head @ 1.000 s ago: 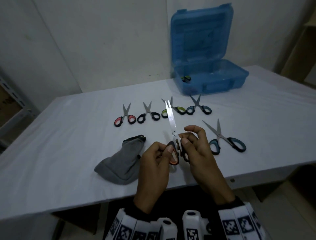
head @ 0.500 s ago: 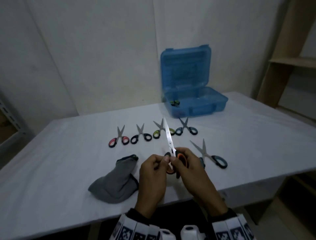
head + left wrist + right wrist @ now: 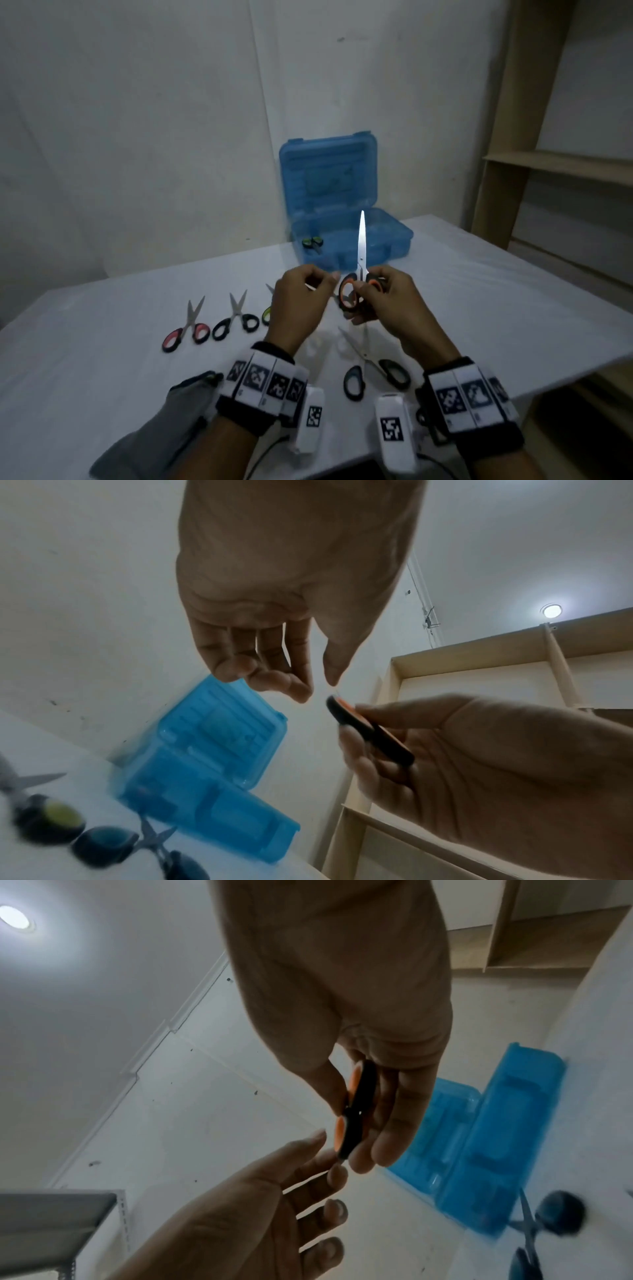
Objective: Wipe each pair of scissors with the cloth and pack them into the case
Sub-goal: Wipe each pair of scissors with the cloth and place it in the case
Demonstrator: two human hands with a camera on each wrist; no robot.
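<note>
Orange scissors [image 3: 359, 274] pinched by right hand [image 3: 383, 301], held above table [image 3: 479, 291], tips up. Left hand [image 3: 301, 301] loosely curled, empty, just beside handles. Cloth [image 3: 161, 431] partly hidden by left arm. Case [image 3: 342, 212] lies open behind.

The orange-handled scissors [image 3: 360, 270] have bright, polished metal blades that catch the light like a mirror; their handles are matt black plastic with smooth orange lining inside the loops. The case [image 3: 346, 212] is translucent blue plastic, glossy and moulded with ribs. The table [image 3: 496, 308] is covered in a pale, matt sheet, smooth with faint creases. The cloth [image 3: 164, 431] is soft grey fabric, dull and slightly fuzzy, with a darker hem. The pink-handled scissors [image 3: 186, 329] show duller steel blades and black plastic handles. The shelf [image 3: 561, 164] looks like plain, matt, light wood.
</note>
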